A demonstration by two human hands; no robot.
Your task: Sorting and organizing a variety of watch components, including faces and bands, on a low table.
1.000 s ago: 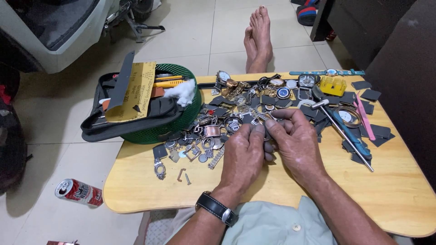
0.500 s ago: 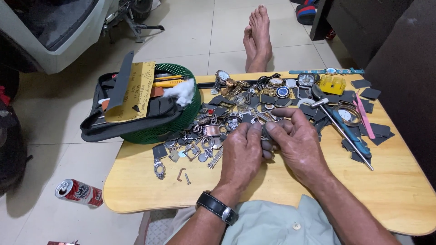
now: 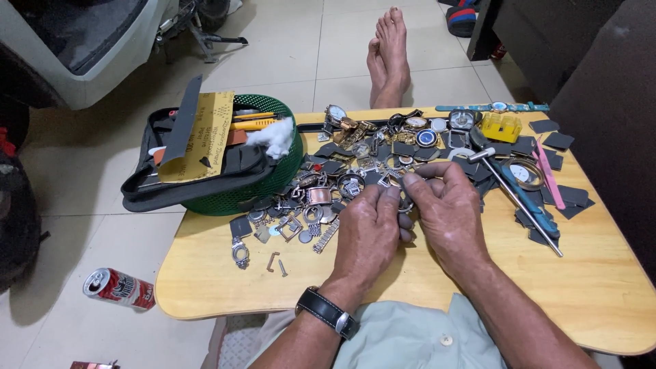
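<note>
My left hand (image 3: pixel 365 232) and my right hand (image 3: pixel 447 212) meet over the middle of a low wooden table (image 3: pixel 424 301). Together their fingers pinch a small metal watch part (image 3: pixel 403 203), mostly hidden between them. A black-strapped wristwatch (image 3: pixel 326 312) is on my left wrist. Just beyond the fingertips lies a heap of watch cases, dials, bracelet links and buckles (image 3: pixel 355 171). A copper-coloured watch case (image 3: pixel 318 195) lies close to my left hand.
A green basket (image 3: pixel 273 181) holding a black pouch, sandpaper sheets and a white tuft stands at the table's left. A small hammer (image 3: pixel 512 195), blue tool, pink stick, yellow box (image 3: pixel 501 126) and dark pads lie right. A can (image 3: pixel 117 288) lies on the floor. Bare feet (image 3: pixel 388 51) rest beyond.
Both hands stay together over the same spot; the fingers have shifted slightly around the small part. Nothing else on the table has moved.
</note>
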